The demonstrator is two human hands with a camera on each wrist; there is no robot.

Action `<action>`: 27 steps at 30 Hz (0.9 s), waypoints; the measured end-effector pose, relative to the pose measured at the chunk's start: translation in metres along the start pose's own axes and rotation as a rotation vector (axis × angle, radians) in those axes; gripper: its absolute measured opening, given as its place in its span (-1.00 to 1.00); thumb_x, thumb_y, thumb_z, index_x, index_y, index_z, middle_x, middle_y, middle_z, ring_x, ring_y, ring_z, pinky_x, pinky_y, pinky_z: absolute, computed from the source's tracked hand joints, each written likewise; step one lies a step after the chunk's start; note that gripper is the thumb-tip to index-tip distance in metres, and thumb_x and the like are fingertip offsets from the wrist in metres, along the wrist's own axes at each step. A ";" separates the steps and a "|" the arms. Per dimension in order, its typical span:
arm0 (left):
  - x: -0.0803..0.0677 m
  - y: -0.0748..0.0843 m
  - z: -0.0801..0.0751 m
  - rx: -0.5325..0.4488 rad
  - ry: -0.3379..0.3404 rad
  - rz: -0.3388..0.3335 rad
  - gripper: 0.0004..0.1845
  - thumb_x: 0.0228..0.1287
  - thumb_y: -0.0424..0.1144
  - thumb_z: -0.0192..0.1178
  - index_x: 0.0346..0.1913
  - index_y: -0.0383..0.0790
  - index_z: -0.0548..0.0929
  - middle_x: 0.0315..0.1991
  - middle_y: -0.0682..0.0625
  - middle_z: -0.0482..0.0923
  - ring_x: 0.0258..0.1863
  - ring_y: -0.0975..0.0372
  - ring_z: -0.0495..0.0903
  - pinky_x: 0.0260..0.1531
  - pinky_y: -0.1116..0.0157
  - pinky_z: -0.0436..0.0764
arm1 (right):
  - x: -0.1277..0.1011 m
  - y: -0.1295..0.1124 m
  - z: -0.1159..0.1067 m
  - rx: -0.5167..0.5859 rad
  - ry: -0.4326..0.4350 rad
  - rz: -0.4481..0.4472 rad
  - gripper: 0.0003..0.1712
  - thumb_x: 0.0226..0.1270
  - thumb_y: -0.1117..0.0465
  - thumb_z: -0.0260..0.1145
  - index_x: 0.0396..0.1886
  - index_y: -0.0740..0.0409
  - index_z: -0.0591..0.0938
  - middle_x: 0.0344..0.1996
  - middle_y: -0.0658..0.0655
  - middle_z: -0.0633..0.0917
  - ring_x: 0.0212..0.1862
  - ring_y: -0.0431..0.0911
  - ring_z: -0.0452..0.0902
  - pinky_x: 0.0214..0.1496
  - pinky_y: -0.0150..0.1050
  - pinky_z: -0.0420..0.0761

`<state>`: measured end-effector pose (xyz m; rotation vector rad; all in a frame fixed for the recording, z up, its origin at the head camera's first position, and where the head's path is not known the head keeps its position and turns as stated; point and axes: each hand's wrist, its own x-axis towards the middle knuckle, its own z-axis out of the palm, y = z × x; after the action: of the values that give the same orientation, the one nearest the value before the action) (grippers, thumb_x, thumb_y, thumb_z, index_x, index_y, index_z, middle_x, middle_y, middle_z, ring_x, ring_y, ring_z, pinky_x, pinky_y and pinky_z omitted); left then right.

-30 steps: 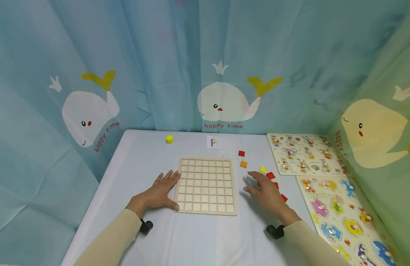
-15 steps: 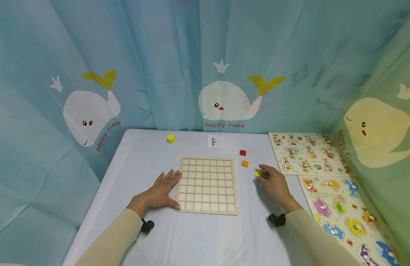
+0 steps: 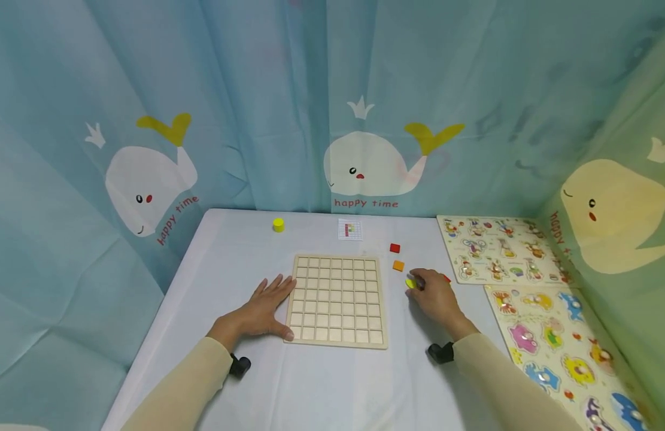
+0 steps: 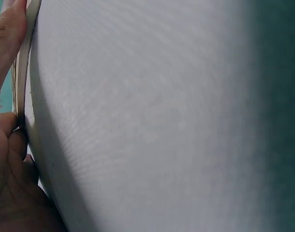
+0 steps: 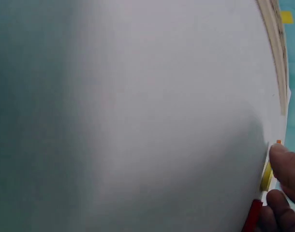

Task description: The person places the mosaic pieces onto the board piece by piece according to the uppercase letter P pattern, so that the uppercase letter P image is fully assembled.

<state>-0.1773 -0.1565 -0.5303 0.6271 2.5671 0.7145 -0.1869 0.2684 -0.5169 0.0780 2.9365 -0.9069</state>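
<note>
Centre frame, the left hand [image 3: 262,309] lies flat against the grid board [image 3: 337,301]; the right hand [image 3: 436,295] pinches a yellow tile [image 3: 410,283] — orange tile [image 3: 398,266] and red tile [image 3: 394,248] just above, puzzle boards [image 3: 496,248] right.

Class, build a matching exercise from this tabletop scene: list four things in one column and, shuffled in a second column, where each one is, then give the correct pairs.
Things
1. yellow tile
2. wooden grid board
3. yellow cylinder
4. orange tile

Places
A. far side of the table, left of the small pattern card
B. pinched in the right hand
C. lying just below the red tile
D. left edge touched by the left hand

Pairs: 1-B, 2-D, 3-A, 4-C
</note>
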 end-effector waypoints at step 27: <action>0.000 -0.001 0.004 -0.013 0.020 -0.019 0.43 -0.15 0.20 0.69 0.72 -0.14 0.04 0.74 -0.05 -0.08 0.75 0.03 -0.24 0.72 -0.04 -0.36 | 0.001 0.003 0.007 -0.045 0.020 -0.122 -0.56 0.37 0.26 0.45 0.23 0.23 0.72 0.19 0.33 0.71 0.23 0.25 0.56 0.33 0.27 0.55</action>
<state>-0.1757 -0.1560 -0.5338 0.5931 2.5813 0.7338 -0.1878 0.2671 -0.5248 -0.0969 3.0063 -0.8589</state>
